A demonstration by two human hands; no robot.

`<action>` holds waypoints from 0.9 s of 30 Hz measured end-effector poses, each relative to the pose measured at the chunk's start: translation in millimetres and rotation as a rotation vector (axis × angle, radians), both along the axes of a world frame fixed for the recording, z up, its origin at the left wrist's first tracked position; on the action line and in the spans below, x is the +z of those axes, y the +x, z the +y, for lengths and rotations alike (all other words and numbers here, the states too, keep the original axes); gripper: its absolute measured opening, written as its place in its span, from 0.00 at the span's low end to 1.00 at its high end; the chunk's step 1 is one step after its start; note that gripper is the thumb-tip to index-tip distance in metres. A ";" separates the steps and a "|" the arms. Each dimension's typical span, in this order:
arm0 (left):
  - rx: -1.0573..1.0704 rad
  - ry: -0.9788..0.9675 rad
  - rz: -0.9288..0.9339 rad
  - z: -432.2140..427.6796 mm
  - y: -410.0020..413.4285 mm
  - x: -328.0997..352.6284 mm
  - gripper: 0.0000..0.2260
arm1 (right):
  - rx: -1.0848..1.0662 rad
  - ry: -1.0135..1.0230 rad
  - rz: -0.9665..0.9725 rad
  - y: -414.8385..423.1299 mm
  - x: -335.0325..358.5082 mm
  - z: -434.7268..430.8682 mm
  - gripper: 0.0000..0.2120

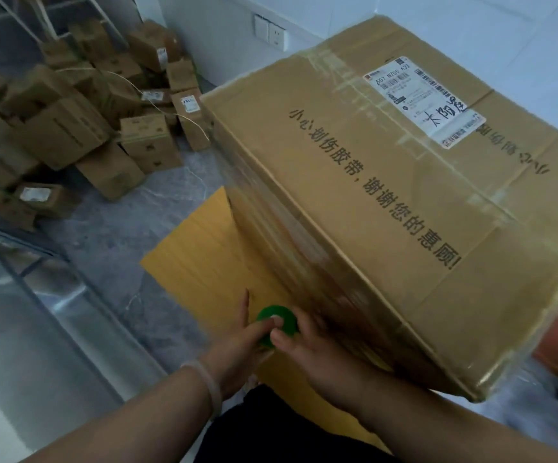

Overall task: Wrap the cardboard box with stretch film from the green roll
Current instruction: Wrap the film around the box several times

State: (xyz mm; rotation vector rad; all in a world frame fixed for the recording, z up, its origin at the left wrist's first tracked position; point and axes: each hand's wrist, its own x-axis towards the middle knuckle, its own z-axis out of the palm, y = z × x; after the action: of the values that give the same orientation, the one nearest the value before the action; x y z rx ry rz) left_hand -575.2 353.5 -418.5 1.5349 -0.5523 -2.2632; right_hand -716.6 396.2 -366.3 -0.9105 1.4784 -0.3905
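L hand (pixel 234 345) & R hand (pixel 314 359) grip green roll (pixel 279 324), 7 o'clock of box (pixel 371 202); I'd pull film (pixel 267 238) taut round corner.

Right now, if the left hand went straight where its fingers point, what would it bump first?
The green roll: the left hand already touches its end. Just beyond is probably the film-wrapped side of the cardboard box, though depth is unclear.

I see the brown labelled box (pixel 387 208), film (pixel 270 235) glossy across its left side, the green roll (pixel 284 320) against that side's near end.
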 end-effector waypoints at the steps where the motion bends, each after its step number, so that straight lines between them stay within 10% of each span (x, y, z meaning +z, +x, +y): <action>1: 0.016 0.009 0.017 2.9 -0.9 0.4 0.40 | -0.030 -0.004 -0.017 -0.3 1.0 0.8 0.30; 6: 0.133 0.003 0.090 30.9 -5.2 -0.2 0.56 | 0.004 0.007 -0.052 -9.6 1.7 20.2 0.24; 17: 0.450 -0.096 0.084 105.8 -56.0 -7.5 0.47 | 0.251 -0.064 -0.050 -53.4 -11.3 67.0 0.26; 23: 0.524 -0.139 0.091 127.8 -74.2 -13.1 0.50 | 0.389 -0.190 0.010 -74.0 -7.9 85.4 0.46; 27: 0.568 -0.122 0.096 150.2 -74.9 -25.9 0.52 | 0.515 -0.292 0.087 -83.1 -12.2 100.4 0.37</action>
State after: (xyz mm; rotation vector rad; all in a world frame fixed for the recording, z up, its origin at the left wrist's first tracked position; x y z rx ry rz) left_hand -650.1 503.7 -444.4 1.3068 -0.1851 -1.8173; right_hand -799.7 496.6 -378.5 -1.5120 1.2219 -0.1866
